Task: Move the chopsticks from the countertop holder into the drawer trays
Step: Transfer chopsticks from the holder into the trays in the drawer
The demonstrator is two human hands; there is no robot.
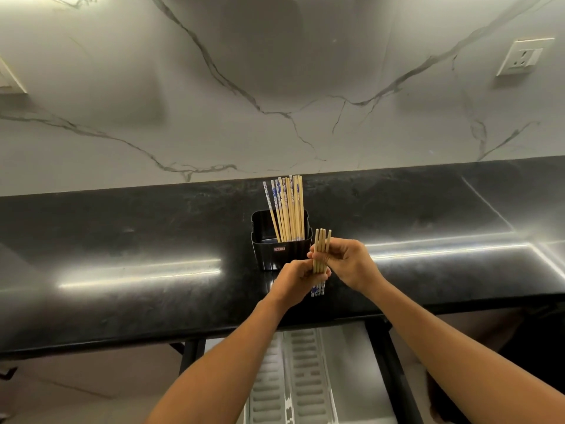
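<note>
A black square holder [276,255] stands on the dark countertop [122,240] and holds several wooden chopsticks [287,209] with blue-and-white patterned tops. Just in front and to the right of it, both hands grip a small bundle of chopsticks [321,246], upright, patterned ends pointing down. My left hand [298,281] clasps the lower part of the bundle. My right hand [345,261] grips it higher up from the right. Below the counter edge an open drawer shows grey slotted trays [302,377], partly covered by my left forearm.
A white marble backsplash rises behind the counter, with a wall socket [524,56] at the upper right and another plate at the far left edge. The drawer has black side rails [388,362]. A smooth grey compartment [351,371] lies right of the slotted trays.
</note>
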